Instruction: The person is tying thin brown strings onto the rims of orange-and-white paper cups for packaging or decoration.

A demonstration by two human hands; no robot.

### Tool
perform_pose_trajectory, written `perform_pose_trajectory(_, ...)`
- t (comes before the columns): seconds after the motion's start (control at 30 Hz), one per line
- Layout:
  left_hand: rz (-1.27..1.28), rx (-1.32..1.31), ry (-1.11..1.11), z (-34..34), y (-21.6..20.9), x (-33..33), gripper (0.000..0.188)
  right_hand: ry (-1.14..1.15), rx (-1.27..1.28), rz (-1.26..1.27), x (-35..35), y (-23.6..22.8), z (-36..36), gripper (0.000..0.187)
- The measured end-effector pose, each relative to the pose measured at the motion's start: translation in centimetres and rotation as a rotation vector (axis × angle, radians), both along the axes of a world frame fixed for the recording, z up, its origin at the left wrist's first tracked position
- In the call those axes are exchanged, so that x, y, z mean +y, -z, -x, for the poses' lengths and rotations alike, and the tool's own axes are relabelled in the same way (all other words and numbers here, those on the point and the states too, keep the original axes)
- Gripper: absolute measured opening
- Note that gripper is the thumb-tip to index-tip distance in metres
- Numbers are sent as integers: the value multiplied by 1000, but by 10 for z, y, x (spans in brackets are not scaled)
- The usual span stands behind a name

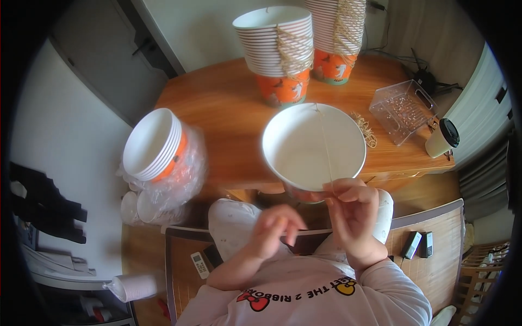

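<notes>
A large white paper bucket (296, 144) with a coloured outside stands at the table's near edge, its mouth facing me. A thin tan string (326, 141) runs from the bucket's far rim across the opening to the near rim. My right hand (353, 212) pinches the string between thumb and fingers just at the near rim. Over my lap, left of it, my left hand (274, 231) hangs apart from the bucket, slightly blurred, its fingers loosely bent and apart with nothing seen in them.
Nested bucket stacks (272, 49) with strings looped down their sides stand at the back of the wooden table (212, 108). To the right are loose string (364, 129), a clear bin (399, 111) and a lidded cup (441, 138). Bagged buckets (152, 144) stand at left.
</notes>
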State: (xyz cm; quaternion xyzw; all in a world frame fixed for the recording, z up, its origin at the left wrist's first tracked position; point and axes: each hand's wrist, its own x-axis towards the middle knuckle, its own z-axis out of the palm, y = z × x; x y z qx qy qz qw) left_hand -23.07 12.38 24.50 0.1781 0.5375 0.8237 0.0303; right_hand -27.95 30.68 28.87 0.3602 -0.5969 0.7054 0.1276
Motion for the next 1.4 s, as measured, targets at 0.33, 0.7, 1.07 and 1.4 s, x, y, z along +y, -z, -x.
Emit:
perform_pose_trajectory(0.33, -243, -418, 167, 5, -2, 51, 46, 202, 236, -212, 9, -9, -5, 19)
perform_pose_trajectory(0.7, -284, -112, -173, 7, -19, 31, 38, -447, -476, 315, 25, 19, 0, 24)
perform_pose_trajectory(1.07, 399, 229, -326, 6, -21, 0, 27, 443, 474, -284, 13, 2, -5, 33)
perform_pose_trajectory(1.4, 601, 419, -476, 5, -17, 9, 5, 18, 11, -62, -21, 10, -10, 35)
